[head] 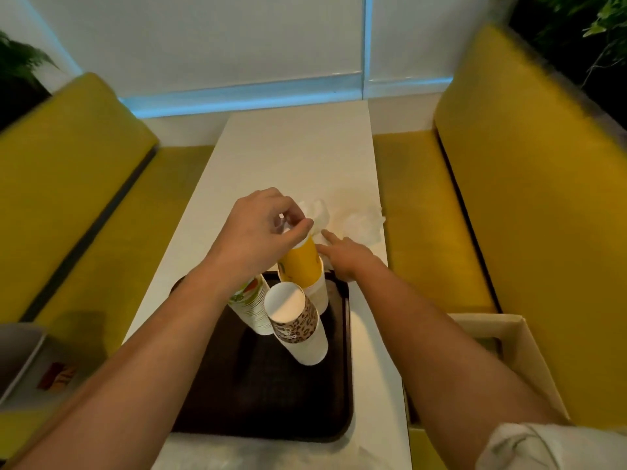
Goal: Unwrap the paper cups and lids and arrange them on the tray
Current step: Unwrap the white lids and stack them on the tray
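My left hand (258, 228) pinches the wrap (317, 213) on the yellow cups (303, 266) at the tray's (264, 401) far edge; my right hand (346, 259) is there too, fingers straight, holding nothing.

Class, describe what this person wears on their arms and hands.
The left hand and right hand are bare, with no gloves, rings or watch visible. Both forearms are uncovered. A crumpled white sleeve shows near the right elbow.

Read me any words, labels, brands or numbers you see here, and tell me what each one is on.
No text is legible.
Leopard-print cup stack: small mark below the print, too blurred to read.
Yellow cup stack: dark marks, too blurred.
Red and yellow packet at far left: too blurred.
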Available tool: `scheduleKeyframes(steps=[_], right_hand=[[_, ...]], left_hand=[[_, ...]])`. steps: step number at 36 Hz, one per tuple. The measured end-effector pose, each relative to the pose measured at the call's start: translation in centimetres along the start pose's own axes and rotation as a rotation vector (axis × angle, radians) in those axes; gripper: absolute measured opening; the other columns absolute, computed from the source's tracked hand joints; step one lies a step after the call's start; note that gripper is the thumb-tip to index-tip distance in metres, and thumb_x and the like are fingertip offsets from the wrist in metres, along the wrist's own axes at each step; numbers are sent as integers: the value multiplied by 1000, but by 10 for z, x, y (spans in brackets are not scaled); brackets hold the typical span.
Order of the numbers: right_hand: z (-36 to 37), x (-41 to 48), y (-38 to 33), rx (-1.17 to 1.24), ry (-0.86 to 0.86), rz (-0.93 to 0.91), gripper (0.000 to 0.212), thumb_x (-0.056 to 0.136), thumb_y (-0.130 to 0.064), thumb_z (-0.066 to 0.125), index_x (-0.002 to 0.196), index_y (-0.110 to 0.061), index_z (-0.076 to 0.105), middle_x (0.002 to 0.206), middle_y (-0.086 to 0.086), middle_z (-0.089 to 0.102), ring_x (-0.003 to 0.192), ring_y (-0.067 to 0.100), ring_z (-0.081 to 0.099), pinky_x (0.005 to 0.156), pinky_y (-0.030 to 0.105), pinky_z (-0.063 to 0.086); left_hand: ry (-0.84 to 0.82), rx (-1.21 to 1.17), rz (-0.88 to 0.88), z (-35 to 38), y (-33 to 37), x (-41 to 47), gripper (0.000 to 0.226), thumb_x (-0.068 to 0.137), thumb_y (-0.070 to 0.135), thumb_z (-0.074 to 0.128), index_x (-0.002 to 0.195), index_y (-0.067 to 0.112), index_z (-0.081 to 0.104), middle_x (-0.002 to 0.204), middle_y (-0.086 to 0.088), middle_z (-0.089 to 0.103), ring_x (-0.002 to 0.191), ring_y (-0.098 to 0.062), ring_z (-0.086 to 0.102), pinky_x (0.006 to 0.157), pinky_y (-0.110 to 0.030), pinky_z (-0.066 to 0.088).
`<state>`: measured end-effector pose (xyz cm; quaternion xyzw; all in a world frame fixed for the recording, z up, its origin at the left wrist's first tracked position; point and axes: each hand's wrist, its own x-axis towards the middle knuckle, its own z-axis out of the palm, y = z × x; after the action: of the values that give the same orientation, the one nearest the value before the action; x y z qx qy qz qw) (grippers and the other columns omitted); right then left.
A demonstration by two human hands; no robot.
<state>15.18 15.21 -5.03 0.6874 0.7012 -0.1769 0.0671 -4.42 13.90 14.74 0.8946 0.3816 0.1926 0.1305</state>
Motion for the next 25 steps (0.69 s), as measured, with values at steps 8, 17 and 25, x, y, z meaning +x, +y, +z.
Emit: scheduleKeyframes(steps=[8, 17, 25], right_hand=[[13, 5, 10, -45, 143, -19, 72, 90, -9, 73, 147, -33, 36, 148, 12, 35, 115, 39, 52, 81, 47, 56], [22, -26, 6, -194, 254, -10, 79, 91, -6, 73, 154, -25, 30, 141, 20, 42, 102, 39, 59, 71, 42, 54], [25, -57, -1, 86, 427, 208, 51, 101, -8, 55, 148, -14, 36, 125, 16, 59, 97, 35, 64, 75, 44, 57]], left_hand=[[-1, -46, -29, 1, -7, -1, 14, 93, 38, 75, 91, 24, 75, 80, 17, 54, 80, 12, 51, 61, -3, 34], [-49, -51, -11, -8, -4, -2, 16, 96, 42, 70, 98, 27, 75, 84, 15, 57, 76, -4, 53, 61, -18, 35], [53, -127, -52, -18, 0, -19, 17, 100, 44, 63, 105, 31, 72, 92, 17, 65, 83, -1, 57, 64, -14, 38]])
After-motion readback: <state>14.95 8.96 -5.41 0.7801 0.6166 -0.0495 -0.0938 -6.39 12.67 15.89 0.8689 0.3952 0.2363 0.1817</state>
